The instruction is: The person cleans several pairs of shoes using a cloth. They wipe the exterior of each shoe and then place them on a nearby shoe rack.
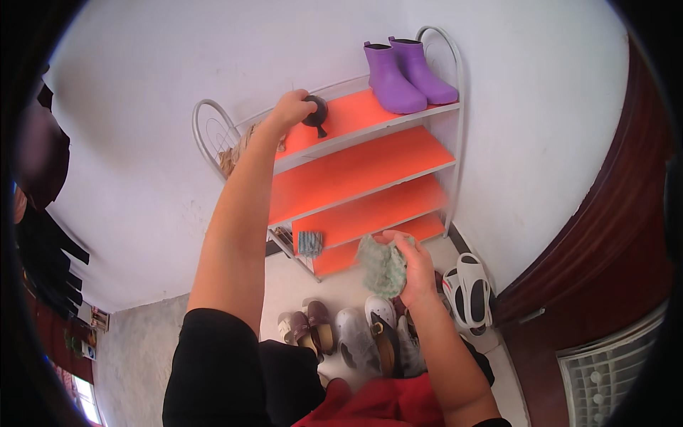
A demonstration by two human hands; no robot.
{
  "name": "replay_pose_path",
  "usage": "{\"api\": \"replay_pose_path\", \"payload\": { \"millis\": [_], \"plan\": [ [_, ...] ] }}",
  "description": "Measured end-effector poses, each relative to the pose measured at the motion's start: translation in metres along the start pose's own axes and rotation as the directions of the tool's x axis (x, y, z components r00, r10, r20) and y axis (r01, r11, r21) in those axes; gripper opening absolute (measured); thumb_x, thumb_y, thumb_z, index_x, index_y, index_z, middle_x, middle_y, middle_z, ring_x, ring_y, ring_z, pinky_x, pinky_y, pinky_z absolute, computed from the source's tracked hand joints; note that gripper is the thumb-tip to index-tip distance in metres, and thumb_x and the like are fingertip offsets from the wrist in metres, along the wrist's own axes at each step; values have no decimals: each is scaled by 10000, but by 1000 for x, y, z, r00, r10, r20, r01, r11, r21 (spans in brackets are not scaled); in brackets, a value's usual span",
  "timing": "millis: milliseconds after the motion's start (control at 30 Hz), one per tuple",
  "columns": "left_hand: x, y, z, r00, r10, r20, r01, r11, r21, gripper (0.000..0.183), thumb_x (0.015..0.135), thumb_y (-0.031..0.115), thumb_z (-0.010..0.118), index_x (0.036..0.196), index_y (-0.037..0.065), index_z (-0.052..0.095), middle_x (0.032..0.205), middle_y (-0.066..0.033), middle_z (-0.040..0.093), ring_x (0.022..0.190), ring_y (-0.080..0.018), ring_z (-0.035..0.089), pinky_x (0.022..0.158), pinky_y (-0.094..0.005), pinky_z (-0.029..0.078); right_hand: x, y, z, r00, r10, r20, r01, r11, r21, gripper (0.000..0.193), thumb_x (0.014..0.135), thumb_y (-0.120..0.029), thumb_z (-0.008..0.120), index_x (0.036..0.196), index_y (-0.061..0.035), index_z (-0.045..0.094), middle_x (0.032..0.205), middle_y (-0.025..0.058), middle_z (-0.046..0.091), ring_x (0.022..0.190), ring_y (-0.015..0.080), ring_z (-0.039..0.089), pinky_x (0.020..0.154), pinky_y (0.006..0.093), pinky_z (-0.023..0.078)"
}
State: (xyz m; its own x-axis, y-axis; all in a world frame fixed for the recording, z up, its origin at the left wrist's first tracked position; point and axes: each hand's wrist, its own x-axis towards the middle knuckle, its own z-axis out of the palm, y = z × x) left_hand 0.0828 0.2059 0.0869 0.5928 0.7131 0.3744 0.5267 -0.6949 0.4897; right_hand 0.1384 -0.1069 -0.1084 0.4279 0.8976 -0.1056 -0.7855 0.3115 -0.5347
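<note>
My left hand [290, 109] reaches up to the top tier of a metal shoe rack [363, 146] with orange shelves. Its fingers are closed on a small black rounded object [314, 114] with a short stem pointing down; its exact kind is unclear. At the front of the lower shelves, my right hand [418, 265] is wrapped round a crumpled pale green cloth [384, 267]. To the right of the black object, a pair of purple ankle rain boots [402, 78] stands upright on the top shelf.
Beige strappy items [238, 146] sit at the top shelf's left end, partly behind my arm. A grey-blue striped bundle [310, 243] is lower down. Clogs [352, 334], brown shoes [320, 324] and white-and-black slides [471, 288] lie on the floor. A dark red door [597, 285] borders the right.
</note>
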Motion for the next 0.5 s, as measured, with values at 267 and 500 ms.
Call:
{"api": "replay_pose_path", "payload": {
  "millis": [267,500],
  "plan": [
    [-32,1,14,837,353,-418,-310,935,170,300,825,183,612,1082,30,590,1077,-132,628,999,-271,600,877,-346,465,16,-36,-38,992,-90,89,91,996,-7,328,875,-153,572,1150,16,517,1030,114,606,897,238,611,738,382,499],
    [-217,7,129,885,420,-201,-458,862,-218,149,829,73,577,969,30,608,949,-111,622,827,-242,604,735,-321,484,-2,-71,-37,957,-288,-42,283,954,-97,391,842,-30,532,1212,83,478,1088,169,590,941,265,603,779,412,503]
  ]
}}
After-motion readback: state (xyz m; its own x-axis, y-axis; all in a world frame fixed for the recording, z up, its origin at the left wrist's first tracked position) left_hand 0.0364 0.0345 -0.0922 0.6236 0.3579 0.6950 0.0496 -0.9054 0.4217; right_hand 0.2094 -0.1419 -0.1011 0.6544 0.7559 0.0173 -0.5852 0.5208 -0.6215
